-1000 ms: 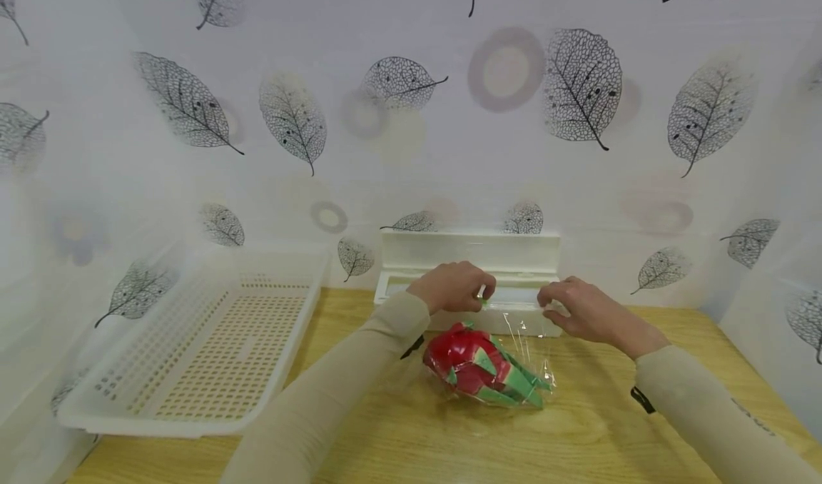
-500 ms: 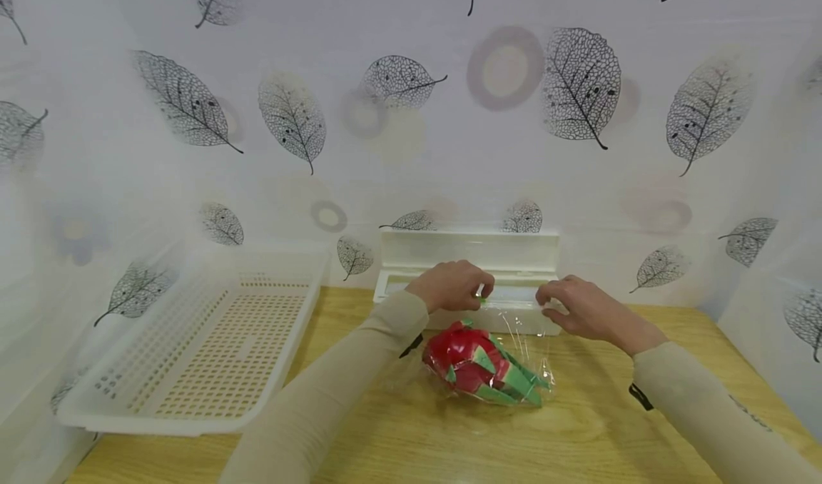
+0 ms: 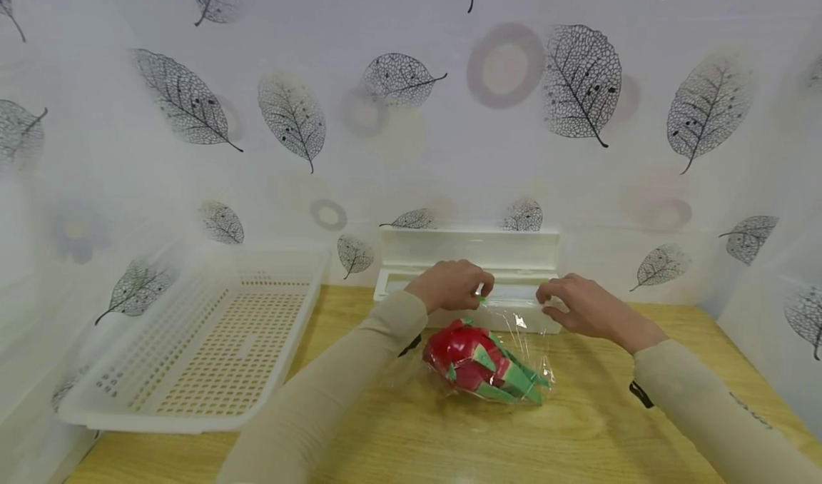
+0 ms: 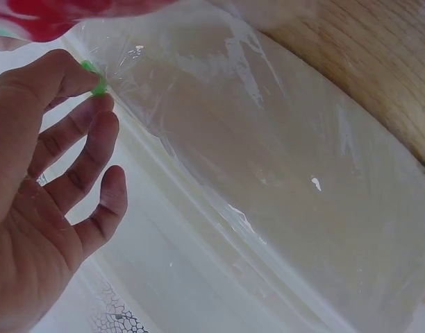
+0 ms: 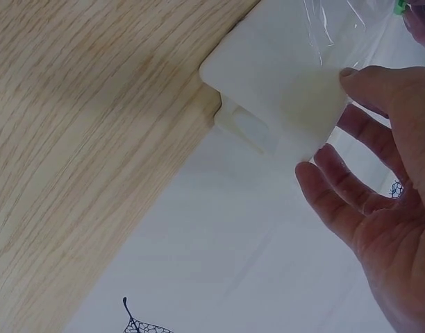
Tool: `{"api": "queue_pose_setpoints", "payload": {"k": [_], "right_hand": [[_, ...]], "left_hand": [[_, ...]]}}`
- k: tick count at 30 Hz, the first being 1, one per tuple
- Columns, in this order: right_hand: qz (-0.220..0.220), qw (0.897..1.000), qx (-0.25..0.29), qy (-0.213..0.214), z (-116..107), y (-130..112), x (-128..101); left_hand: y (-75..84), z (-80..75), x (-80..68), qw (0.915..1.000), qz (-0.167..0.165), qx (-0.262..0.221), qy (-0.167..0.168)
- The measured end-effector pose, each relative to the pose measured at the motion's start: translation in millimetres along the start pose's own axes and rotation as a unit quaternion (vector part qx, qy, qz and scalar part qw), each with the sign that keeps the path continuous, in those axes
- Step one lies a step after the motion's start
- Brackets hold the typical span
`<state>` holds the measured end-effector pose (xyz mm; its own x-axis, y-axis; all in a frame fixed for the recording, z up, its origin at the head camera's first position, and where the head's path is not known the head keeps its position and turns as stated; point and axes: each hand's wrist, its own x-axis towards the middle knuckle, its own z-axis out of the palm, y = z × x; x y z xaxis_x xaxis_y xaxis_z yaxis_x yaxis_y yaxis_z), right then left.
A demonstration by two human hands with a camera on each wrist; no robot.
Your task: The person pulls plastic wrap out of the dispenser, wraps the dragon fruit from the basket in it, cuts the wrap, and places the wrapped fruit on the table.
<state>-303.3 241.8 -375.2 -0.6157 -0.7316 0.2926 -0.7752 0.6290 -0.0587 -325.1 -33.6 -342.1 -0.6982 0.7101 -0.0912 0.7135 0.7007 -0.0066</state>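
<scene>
A red and green dragon fruit [image 3: 475,363] lies on the table under clear cling film [image 3: 526,327]. The film runs up from it to a white cling film box [image 3: 507,320], whose lid stands raised at the back. At the box's front top edge, my left hand [image 3: 452,285] pinches a small green slider [image 4: 96,78] between thumb and index finger. Its other fingers are loosely bent. My right hand [image 3: 587,309] grips the box's right end, thumb on the front edge and fingers bent at the top; whether film lies between them, I cannot tell.
A white perforated plastic basket [image 3: 218,370] stands on the left side of the wooden table [image 3: 411,441]. Behind the box, a leaf-patterned white sheet [image 3: 411,155] hangs close to the table's back edge.
Both hands stay almost where they were, and the box and dragon fruit have not visibly moved. Only the glints on the film differ slightly.
</scene>
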Motion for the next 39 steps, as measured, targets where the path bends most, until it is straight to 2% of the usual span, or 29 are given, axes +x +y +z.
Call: {"api": "queue_pose_setpoints", "payload": {"k": [3, 9, 16, 39], "right_hand": [[0.000, 1.000, -0.002, 0.000, 0, 1, 1], [0.007, 1.000, 0.000, -0.005, 0, 1, 0], [0.010, 1.000, 0.001, -0.002, 0, 2, -2], [-0.007, 1.000, 0.004, 0.013, 1, 2, -1]], "left_hand": [[1.1, -0.4, -2.1, 0.9995, 0.016, 0.027, 0.008], [4.3, 3.6, -6.5, 0.9938, 0.050, 0.086, 0.050], [3.3, 9.6, -9.6, 0.9856, 0.074, 0.137, 0.066], [1.4, 13.3, -16.3, 0.9905, 0.055, 0.105, 0.069]]}}
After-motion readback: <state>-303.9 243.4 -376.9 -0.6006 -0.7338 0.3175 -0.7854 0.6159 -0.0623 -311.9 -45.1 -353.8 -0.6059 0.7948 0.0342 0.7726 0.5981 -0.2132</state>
